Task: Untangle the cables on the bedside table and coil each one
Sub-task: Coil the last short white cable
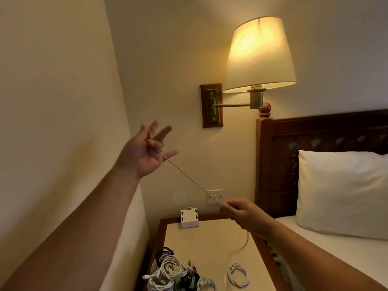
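We see the left hand (144, 152) raised high with the palm turned back toward us. The outer fingers are spread, and a thin grey braided cable (189, 177) is looped round the middle ones; at least 1 finger looks hooked on the loop, though blur hides the exact wrap. The right hand (241, 215) is lower and well apart from the left, its thumb and fingertips pinching the same cable. Between the 2 hands the cable runs in 1 straight, taut line. Below the right hand the rest of it hangs slack and curves down toward the table (210, 244), a wood-framed bedside top with a pale inset surface.

Below the left hand, at the table's near edge, lies a tangled heap of white and black cables (170, 271). Beneath the right hand's wrist, apart from the heap, a white cable wound into a flat coil (238, 275) rests on the table. Just left of the right hand, at the far edge of the table, stands a small white square box (189, 218). Behind the taut cable, just above the right hand, we see a white wall socket (214, 196).

Above the right hand a lit wall lamp with a cream shade (259, 55) hangs on a brass arm. To the right of the right hand are a dark carved wooden headboard (315, 133) and a white pillow (340, 192).
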